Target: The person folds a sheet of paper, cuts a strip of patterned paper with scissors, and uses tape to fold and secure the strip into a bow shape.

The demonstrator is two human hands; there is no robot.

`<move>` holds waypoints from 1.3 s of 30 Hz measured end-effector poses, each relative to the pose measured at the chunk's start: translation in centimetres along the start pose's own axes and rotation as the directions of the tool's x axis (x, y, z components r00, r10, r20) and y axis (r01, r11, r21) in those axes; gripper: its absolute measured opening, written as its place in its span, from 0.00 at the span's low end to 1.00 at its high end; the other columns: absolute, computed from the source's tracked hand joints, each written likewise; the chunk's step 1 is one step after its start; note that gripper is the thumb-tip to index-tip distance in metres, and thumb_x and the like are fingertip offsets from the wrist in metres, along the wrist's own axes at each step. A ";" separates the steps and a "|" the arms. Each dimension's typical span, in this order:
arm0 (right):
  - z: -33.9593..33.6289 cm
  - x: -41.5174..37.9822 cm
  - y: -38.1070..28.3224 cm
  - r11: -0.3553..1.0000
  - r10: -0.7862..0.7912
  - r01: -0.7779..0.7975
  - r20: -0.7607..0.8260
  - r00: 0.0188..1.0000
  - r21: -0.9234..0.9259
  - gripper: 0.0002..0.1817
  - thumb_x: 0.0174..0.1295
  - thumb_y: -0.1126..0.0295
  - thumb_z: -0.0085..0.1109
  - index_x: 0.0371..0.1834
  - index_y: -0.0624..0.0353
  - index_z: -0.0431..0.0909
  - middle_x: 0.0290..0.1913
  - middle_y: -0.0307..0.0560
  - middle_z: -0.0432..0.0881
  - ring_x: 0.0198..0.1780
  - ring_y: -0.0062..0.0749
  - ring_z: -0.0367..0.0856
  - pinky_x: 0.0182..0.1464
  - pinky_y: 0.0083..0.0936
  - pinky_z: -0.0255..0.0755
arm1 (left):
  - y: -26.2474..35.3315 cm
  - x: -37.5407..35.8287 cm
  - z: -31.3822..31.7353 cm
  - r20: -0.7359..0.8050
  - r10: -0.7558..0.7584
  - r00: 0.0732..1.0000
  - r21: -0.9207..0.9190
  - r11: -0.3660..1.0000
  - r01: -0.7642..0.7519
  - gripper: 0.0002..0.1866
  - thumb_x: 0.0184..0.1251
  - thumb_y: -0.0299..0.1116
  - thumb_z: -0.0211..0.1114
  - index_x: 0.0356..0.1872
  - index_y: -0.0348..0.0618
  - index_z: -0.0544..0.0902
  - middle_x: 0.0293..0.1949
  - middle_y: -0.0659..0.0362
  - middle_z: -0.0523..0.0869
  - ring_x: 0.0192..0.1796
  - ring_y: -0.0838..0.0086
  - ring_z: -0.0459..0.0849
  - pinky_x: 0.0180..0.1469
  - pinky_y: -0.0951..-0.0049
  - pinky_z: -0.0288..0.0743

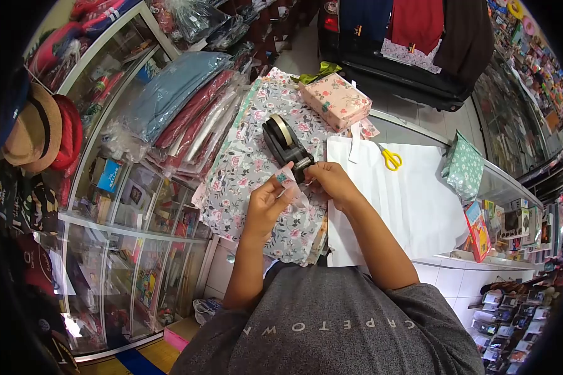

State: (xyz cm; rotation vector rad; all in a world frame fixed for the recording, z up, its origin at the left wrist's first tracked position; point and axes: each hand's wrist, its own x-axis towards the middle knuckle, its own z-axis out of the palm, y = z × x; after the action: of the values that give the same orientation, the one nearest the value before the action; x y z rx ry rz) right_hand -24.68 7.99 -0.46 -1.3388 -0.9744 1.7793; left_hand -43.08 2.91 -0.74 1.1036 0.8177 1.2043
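Observation:
My left hand (268, 200) and my right hand (333, 181) meet just in front of a black tape dispenser (284, 144) that stands on floral wrapping paper (244, 169). Between the fingers of both hands is a small strip of clear tape with a pinkish scrap (289, 182). The right hand's fingers touch the dispenser's cutting end. A wrapped pink floral box (335, 100) with a green ribbon lies further back on the counter.
Yellow-handled scissors (390, 159) lie on a white sheet (413, 200) to the right. A green patterned gift bag (464, 167) stands at the counter's right. Bagged fabrics (181, 106) are stacked at the left, above a glass display case (131, 250).

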 end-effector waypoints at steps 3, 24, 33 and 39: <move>0.0 0.3 0.0 0.998 -0.023 0.020 -0.044 0.999 -0.056 0.11 0.62 0.61 0.59 0.26 0.54 0.80 0.21 0.36 0.76 0.19 0.18 0.70 0.18 0.17 0.58 | 0.1 0.0 0.1 0.000 -0.001 1.000 -0.011 1.000 0.001 0.20 0.70 0.26 0.65 0.60 0.29 0.77 0.73 0.53 0.70 0.58 0.77 0.78 0.61 0.72 0.73; -4.6 -10.7 -8.8 0.583 -0.556 0.696 0.419 0.718 -0.419 0.06 0.64 0.70 0.64 0.40 0.59 0.83 0.30 0.41 0.86 0.30 0.20 0.81 0.27 0.20 0.67 | 7.3 -0.9 5.7 0.150 -0.003 0.989 -0.057 0.998 0.011 0.19 0.70 0.28 0.64 0.58 0.26 0.78 0.57 0.48 0.84 0.53 0.73 0.84 0.56 0.70 0.78; -9.1 -13.8 -12.4 0.294 -0.597 0.740 0.488 0.636 -0.605 0.04 0.62 0.68 0.62 0.38 0.52 0.83 0.14 0.44 0.77 0.17 0.39 0.78 0.22 0.33 0.66 | 8.5 0.9 12.6 0.171 0.047 0.984 0.103 0.992 -0.066 0.08 0.67 0.23 0.67 0.43 0.28 0.84 0.43 0.52 0.87 0.44 0.75 0.86 0.49 0.72 0.79; -12.7 -14.5 -12.7 0.134 -0.628 0.764 0.543 0.558 -0.631 0.06 0.53 0.73 0.64 0.36 0.55 0.82 0.15 0.49 0.75 0.18 0.47 0.77 0.24 0.36 0.66 | 8.4 2.3 16.9 0.198 -0.001 0.980 0.126 0.992 -0.024 0.06 0.65 0.23 0.68 0.39 0.28 0.86 0.42 0.53 0.86 0.44 0.75 0.86 0.50 0.72 0.79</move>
State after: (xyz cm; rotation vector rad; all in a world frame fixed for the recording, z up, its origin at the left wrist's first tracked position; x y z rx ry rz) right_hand -7.92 3.41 14.78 -0.8569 -2.2885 0.5682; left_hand -29.40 1.52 12.39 1.3115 0.7433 1.0434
